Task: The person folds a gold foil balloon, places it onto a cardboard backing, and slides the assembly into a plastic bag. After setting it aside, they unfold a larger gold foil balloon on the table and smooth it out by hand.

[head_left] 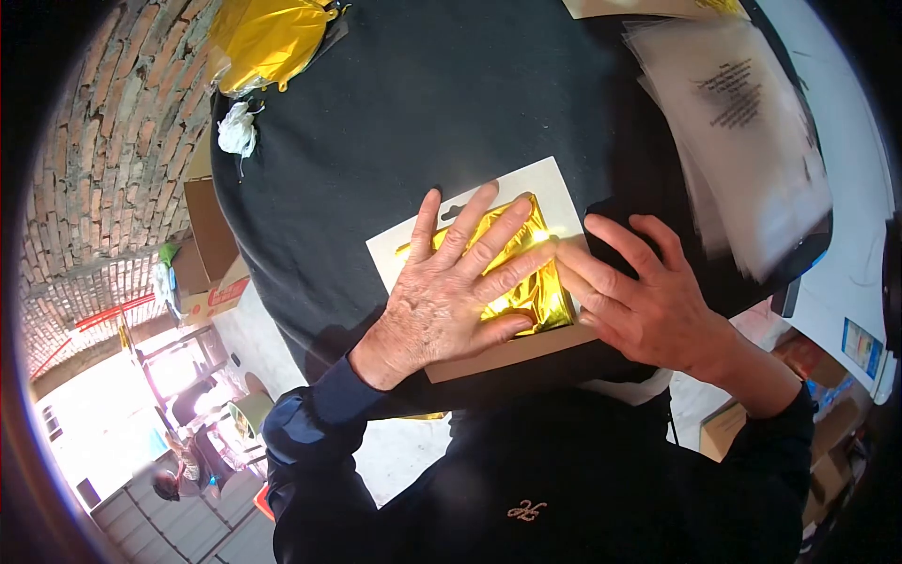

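L hand [451,291] pressing flat, fingers spread, on gold foil [526,287] atop card [526,193]; R hand [639,301] fingertips pinning foil's right edge, nothing gripped.

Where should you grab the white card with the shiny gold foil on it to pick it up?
Probably by the bare top edge of the flat white cardboard backing card, coming from the far side. That strip near the hang slot is free, while the left hand and right hand press the folded gold foil sheet flat on the middle, over the black cloth-covered table.
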The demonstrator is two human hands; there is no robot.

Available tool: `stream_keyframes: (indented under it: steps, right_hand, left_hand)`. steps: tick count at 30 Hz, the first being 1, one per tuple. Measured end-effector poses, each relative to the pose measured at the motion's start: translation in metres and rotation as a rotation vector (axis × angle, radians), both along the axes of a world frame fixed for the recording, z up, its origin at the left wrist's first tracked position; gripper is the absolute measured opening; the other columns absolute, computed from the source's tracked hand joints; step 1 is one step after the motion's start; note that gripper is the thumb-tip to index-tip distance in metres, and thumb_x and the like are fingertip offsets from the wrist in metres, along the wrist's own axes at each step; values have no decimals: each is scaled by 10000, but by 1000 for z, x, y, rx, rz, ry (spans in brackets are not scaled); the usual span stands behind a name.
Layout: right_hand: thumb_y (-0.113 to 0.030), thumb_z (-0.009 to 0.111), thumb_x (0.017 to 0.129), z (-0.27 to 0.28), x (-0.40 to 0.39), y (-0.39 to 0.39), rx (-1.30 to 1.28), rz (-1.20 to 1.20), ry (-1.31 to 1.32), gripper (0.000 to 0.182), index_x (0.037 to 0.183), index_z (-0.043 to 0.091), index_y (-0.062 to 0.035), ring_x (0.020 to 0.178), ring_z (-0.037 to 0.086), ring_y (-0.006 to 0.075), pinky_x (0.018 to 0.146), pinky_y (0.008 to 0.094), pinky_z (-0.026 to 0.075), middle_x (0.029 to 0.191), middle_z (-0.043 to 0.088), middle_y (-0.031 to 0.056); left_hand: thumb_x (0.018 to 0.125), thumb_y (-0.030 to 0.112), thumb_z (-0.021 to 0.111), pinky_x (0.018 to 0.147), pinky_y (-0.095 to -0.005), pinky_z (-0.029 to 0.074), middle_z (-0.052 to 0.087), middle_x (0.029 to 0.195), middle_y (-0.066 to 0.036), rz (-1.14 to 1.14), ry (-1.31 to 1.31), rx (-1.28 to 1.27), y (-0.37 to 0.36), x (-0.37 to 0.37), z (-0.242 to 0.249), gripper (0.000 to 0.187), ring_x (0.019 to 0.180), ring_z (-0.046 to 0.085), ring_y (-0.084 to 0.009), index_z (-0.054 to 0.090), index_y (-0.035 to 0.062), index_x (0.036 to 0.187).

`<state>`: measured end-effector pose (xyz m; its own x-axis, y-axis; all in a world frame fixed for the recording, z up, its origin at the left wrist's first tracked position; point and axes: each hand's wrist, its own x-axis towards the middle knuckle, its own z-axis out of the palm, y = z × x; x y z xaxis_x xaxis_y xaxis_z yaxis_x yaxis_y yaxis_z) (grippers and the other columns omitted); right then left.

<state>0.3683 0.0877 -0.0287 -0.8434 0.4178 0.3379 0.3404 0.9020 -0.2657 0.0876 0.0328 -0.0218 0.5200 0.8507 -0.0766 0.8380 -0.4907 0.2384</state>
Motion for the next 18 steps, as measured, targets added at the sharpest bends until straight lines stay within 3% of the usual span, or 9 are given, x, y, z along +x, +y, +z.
stream_keyframes:
  steps: [2, 3, 7, 13, 18]
  right_hand:
    - [-205, 752, 836, 3, 2, 0, -13, 32, 54, 366, 1157, 722, -32, 1324, 577, 323, 1099, 534, 436, 1345, 645, 103]
    - [-188, 736, 861, 6, 1, -1, -32, 51, 100, 346, 1162, 705, -21, 1287, 618, 316, 1063, 502, 498, 1315, 653, 117]
    - [-135, 678, 932, -4, -14, -11, 37, 166, 171, 257, 1154, 675, -6, 1303, 610, 313, 1093, 460, 559, 1291, 653, 143]
    - [-128, 681, 906, -8, -14, -18, 12, 166, 113, 230, 1079, 677, 23, 1296, 597, 338, 1150, 493, 541, 1225, 642, 192]
    - [-126, 709, 872, -2, -14, -22, 30, 160, 101, 195, 1002, 662, 11, 1212, 622, 334, 1106, 491, 556, 1141, 642, 181]
  left_hand:
    - [842, 725, 713, 1342, -624, 28, 283, 1774, -65, -5, 8, 7, 0, 0, 1, 867, 1651, 197, -354, 489, 393, 1611]
    - [849, 740, 698, 1343, -622, 25, 283, 1774, -62, -3, 8, 11, 0, 0, 0, 863, 1651, 197, -350, 488, 395, 1611]
    - [884, 800, 615, 1346, -614, 13, 287, 1772, -48, 0, 13, 34, -1, -1, -4, 835, 1651, 194, -332, 482, 408, 1610]
    - [937, 837, 481, 1349, -597, -13, 288, 1771, -46, 15, 16, 51, -2, -2, -7, 854, 1657, 175, -310, 429, 361, 1645]
    - [971, 817, 436, 1344, -593, -34, 282, 1774, -55, 20, 11, 73, -3, -1, -9, 856, 1660, 170, -305, 396, 317, 1665]
